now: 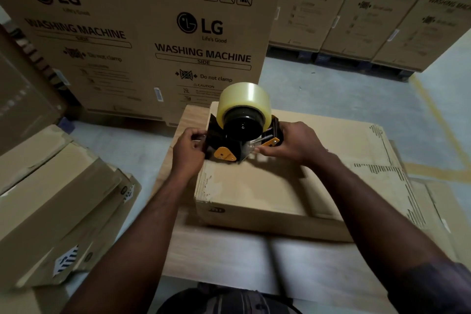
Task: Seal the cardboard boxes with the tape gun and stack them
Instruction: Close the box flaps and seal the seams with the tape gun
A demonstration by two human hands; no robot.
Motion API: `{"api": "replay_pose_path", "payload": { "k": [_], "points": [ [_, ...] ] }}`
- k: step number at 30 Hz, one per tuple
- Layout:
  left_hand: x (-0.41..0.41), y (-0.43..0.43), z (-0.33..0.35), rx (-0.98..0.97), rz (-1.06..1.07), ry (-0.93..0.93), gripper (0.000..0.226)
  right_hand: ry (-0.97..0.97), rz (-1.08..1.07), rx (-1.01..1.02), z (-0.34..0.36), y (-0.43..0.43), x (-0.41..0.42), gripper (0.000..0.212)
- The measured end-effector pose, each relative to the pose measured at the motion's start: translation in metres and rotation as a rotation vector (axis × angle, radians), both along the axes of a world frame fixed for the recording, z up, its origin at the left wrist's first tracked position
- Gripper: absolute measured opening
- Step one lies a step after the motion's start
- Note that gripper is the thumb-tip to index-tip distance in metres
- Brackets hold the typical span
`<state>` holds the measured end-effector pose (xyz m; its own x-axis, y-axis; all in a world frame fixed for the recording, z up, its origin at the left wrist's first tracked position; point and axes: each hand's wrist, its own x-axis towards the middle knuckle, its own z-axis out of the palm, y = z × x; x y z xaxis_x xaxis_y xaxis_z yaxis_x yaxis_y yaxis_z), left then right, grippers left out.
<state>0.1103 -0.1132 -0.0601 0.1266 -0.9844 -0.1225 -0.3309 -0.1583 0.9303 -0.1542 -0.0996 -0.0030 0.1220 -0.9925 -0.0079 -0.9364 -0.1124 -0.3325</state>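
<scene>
A black and orange tape gun (239,140) with a big roll of clear tape (243,100) stands on the far end of a small cardboard box (254,188). My left hand (188,148) grips the gun's left side, fingers curled round it. My right hand (285,144) holds the right side, fingertips pinching near the blade and the tape end. The small box lies on a larger flat carton (356,140), which rests on a wooden surface (219,252).
Tall washing machine cartons (142,41) stand close behind, with more (356,7) on pallets at the back right. Cardboard boxes (56,199) are stacked at my left. Grey floor with a yellow line (430,109) runs to the right.
</scene>
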Motion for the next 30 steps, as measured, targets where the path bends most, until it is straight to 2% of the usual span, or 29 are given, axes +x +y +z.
{"api": "replay_pose_path", "payload": {
  "k": [2, 6, 10, 12, 14, 16, 20, 25, 30],
  "points": [
    [0.0, -0.001, -0.002, -0.031, 0.014, -0.005, 0.014, 0.029, -0.011, 0.02, 0.005, 0.006, -0.019, 0.051],
    [-0.004, -0.003, -0.001, -0.033, 0.048, -0.071, 0.015, 0.017, -0.05, 0.048, 0.007, 0.025, -0.065, 0.045],
    [-0.026, 0.006, 0.007, -0.201, 0.027, -0.402, 0.019, -0.003, -0.05, 0.004, -0.007, 0.033, -0.081, 0.054],
    [-0.042, 0.015, 0.006, -0.302, -0.144, -0.531, 0.031, -0.014, -0.036, -0.005, -0.011, 0.03, -0.081, 0.054],
    [-0.056, 0.027, 0.0, -0.287, -0.393, -0.619, 0.046, -0.038, -0.028, -0.001, -0.011, 0.029, -0.083, 0.053],
    [-0.061, 0.037, -0.003, -0.247, -0.545, -0.74, 0.057, -0.052, -0.021, 0.005, -0.011, 0.029, -0.084, 0.054],
    [-0.054, 0.035, -0.006, -0.175, -0.6, -0.833, 0.062, -0.047, -0.006, 0.009, -0.011, 0.032, -0.084, 0.055],
    [-0.054, 0.035, -0.007, -0.193, -0.659, -0.925, 0.063, 0.034, 0.008, 0.012, -0.004, 0.036, -0.107, 0.065],
    [-0.053, 0.033, -0.008, -0.169, -0.638, -0.902, 0.067, 0.021, -0.032, 0.075, 0.009, 0.058, -0.174, 0.055]
  ]
}}
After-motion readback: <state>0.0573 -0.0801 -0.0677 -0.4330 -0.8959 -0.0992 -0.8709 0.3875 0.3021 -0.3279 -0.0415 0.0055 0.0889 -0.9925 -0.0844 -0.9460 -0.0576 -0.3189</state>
